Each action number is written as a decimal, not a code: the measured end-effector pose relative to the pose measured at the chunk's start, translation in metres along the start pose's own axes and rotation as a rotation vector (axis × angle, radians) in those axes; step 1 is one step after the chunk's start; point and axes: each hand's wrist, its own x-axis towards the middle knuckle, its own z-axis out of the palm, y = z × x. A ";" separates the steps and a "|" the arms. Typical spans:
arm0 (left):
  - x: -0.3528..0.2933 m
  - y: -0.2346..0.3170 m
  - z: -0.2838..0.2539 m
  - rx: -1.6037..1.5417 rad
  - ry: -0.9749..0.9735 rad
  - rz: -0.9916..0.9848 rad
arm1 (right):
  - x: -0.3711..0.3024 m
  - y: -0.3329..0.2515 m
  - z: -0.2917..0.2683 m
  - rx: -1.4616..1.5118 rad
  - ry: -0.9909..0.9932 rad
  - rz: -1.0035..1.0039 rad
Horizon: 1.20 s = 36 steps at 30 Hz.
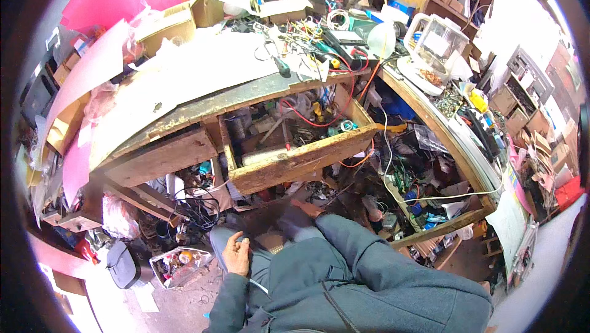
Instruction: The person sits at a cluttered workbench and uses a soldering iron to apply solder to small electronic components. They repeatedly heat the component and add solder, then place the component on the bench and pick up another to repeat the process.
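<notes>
My left hand is over my left thigh, its fingers curled in. A small dark bit shows between thumb and forefinger, too small to name. My right hand reaches forward past my right knee, below the drawer front. Its fingers lie in shadow, and whether they hold anything does not show. Just ahead, a wooden drawer is pulled out from the workbench, with tools, wires and small parts inside. Under it, near my knees, lie dark cables and loose scraps.
A white sheet covers the bench's left part; screwdrivers and leads crowd its back. On the right, a clear plastic jug stands above a second open drawer frame full of parts. A bin of scraps and a black container stand at lower left.
</notes>
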 end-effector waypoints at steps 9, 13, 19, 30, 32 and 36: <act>-0.001 -0.001 0.006 0.006 -0.001 0.031 | 0.009 0.024 0.005 -0.055 0.168 0.070; 0.008 0.003 0.007 0.000 -0.009 0.006 | 0.031 0.027 0.004 -0.451 0.061 0.046; 0.014 0.002 0.009 0.005 -0.003 -0.017 | 0.031 -0.017 0.021 -0.370 0.140 -0.039; 0.002 -0.003 -0.002 -0.042 0.071 -0.058 | -0.008 -0.073 0.001 -0.566 0.437 -0.050; 0.002 -0.006 -0.002 -0.028 0.090 -0.048 | -0.028 -0.126 -0.009 -0.540 0.368 -0.197; 0.008 -0.001 0.009 0.086 0.112 -0.016 | -0.043 -0.197 -0.007 -0.532 0.153 -0.571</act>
